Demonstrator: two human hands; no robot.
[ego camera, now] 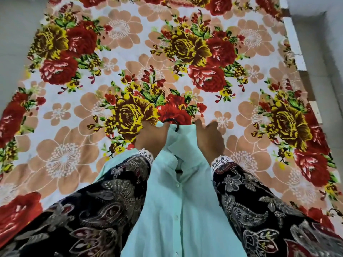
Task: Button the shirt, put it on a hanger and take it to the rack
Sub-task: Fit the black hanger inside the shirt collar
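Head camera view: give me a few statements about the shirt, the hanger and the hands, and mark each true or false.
1. The shirt is pale mint green. True.
2. The shirt front hangs fully unbuttoned. False: the placket is closed, with white buttons done up along it.
3. A dark hanger hook shows at the collar. True.
4. The left hand lies flat on the floral bedsheet. False: it grips the shirt at the hook.
5. The right hand has relaxed fingers beside the collar. True.
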